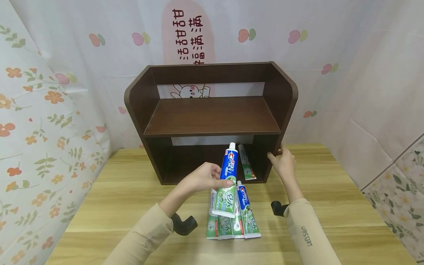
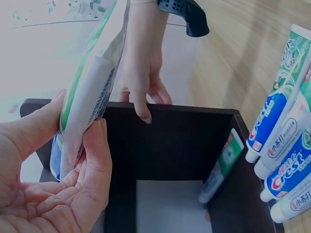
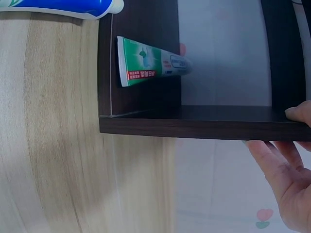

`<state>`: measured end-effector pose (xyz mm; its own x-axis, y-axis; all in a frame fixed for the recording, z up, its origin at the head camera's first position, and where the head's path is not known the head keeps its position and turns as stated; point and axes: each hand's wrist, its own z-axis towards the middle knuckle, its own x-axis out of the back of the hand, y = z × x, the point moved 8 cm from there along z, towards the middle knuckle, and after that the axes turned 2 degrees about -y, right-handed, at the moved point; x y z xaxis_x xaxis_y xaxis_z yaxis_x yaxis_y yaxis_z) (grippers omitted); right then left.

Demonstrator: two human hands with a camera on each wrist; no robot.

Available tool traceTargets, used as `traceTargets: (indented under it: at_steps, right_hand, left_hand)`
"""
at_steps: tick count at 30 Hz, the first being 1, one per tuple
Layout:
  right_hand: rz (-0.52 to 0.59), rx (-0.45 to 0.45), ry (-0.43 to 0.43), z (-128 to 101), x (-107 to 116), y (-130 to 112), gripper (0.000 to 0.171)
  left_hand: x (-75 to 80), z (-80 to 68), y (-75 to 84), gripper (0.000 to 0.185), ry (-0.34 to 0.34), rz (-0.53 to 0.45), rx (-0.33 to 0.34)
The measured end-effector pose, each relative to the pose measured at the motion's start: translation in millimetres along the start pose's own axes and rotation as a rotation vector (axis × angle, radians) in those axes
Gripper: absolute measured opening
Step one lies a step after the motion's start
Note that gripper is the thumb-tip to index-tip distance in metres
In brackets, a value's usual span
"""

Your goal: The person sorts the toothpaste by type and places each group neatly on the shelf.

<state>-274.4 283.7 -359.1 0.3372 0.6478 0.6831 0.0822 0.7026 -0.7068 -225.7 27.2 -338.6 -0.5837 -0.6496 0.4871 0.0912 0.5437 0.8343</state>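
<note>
My left hand (image 1: pixel 202 178) pinches a blue, white and green toothpaste tube (image 1: pixel 229 167) between thumb and fingers, its cap pointing up, in front of the lower shelf opening. In the left wrist view that tube (image 2: pixel 90 87) is seen side-on. With my right hand (image 1: pixel 284 162) I grip the right side panel of a dark brown two-tier shelf unit (image 1: pixel 212 116); in the right wrist view the thumb (image 3: pixel 299 112) is on the inner side and the fingers outside. A green and white toothpaste tube (image 1: pixel 246 162) lies on the lower shelf's floor, near the right panel.
Several more toothpaste tubes (image 1: pixel 248 215) lie side by side on the wooden table (image 1: pixel 109 209), in front of the unit, caps towards it. A patterned cloth (image 1: pixel 109 48) hangs behind, another floral cloth (image 1: pixel 43 147) on the left. Black wrist mounts (image 1: pixel 184 225) sit at both cuffs.
</note>
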Motion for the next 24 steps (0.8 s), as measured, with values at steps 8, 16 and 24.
traceTargets:
  at_steps: [8, 16, 24]
  right_hand:
    - [0.008, -0.008, -0.017, -1, 0, 0, 0.032]
    - [0.008, 0.005, 0.007, 0, 0, 2, 0.03]
    - [0.013, 0.015, 0.014, 1, 0, 1, 0.03]
  left_hand:
    - [2.5, -0.6, 14.4, 0.044, 0.003, -0.003, -0.014]
    - [8.8, 2.7, 30.9, 0.044, -0.01, -0.044, -0.044]
    - [12.3, 3.8, 42.9, 0.041, -0.009, -0.05, -0.059]
